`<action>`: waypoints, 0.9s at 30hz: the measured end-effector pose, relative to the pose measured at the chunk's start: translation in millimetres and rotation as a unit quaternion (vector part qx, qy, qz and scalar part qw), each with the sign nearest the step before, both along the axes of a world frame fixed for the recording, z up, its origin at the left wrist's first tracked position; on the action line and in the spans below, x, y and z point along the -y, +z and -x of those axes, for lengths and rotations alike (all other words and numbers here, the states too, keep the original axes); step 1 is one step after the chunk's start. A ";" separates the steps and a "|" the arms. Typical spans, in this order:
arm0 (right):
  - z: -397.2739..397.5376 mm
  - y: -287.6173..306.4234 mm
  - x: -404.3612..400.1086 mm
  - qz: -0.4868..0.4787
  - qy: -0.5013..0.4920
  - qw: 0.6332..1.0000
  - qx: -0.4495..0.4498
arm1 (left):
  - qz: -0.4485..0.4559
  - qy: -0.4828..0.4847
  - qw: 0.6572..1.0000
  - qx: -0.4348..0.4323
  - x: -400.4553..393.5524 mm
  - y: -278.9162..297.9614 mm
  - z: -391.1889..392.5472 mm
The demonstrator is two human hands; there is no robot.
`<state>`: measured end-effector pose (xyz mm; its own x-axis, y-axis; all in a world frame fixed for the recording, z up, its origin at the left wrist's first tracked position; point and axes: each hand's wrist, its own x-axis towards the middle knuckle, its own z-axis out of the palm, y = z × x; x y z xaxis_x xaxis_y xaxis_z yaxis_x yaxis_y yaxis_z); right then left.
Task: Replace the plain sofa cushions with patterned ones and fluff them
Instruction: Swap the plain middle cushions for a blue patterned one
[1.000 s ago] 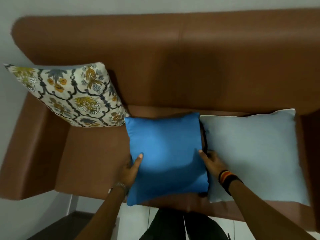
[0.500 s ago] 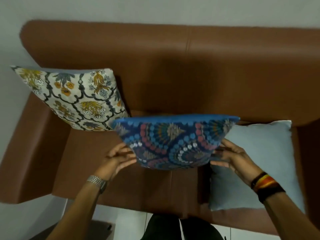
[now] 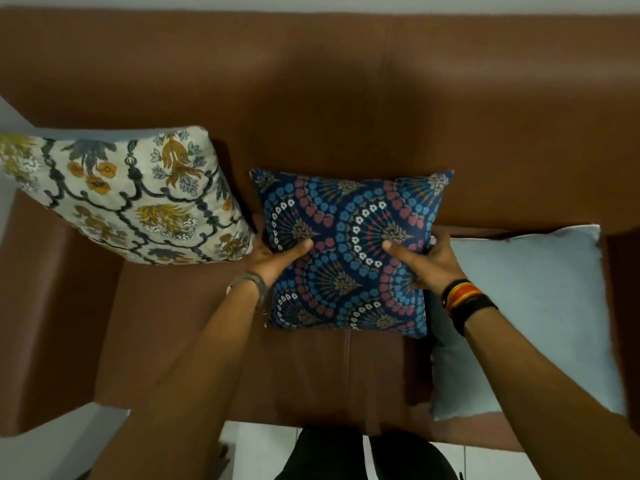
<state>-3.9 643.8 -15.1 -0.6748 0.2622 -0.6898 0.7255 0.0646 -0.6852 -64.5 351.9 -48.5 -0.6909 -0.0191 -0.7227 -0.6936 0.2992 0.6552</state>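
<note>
Left hand and right hand both grip the blue cushion, thumbs on its patterned face, at sofa centre, leaning on the backrest. Floral cushion at 9 o'clock, touching it. Plain cushion at 3 o'clock, flat on seat.

A pale wall runs behind the sofa. White floor tiles lie below its front edge.
</note>
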 end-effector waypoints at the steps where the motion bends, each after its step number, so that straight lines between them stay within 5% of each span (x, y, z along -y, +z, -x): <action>1: 4.5 -0.2 1.5 0.002 0.005 1.000 -0.003 | -0.022 -0.015 1.000 0.015 1.9 -3.9 4.4; 9: 22.0 20.2 7.2 0.020 -0.071 0.985 -0.158 | -0.026 0.025 0.977 -0.208 -5.0 14.3 4.0; 16: 19.6 -6.9 4.9 0.050 -0.046 0.982 -0.179 | 0.023 0.055 0.968 -0.242 -18.3 11.0 13.1; 20: -38.3 -20.6 -36.2 -0.029 -0.065 0.991 -0.113 | 0.008 0.116 0.984 -0.136 -53.1 0.0 -58.4; 23: -97.0 -28.4 -115.1 -0.165 -0.126 0.974 -0.086 | 0.018 0.062 0.998 -0.008 -111.1 -16.3 -125.7; 27: -157.9 -50.5 -246.8 -0.267 -0.113 0.956 0.034 | -0.007 -0.023 1.000 0.019 -207.5 -44.1 -180.1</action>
<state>153.9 890.6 -65.6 -0.5167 0.7236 -0.4577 0.8045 0.2275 -0.5486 115.6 559.5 -92.6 -0.6634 0.0230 -0.7479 -0.7033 0.3222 0.6337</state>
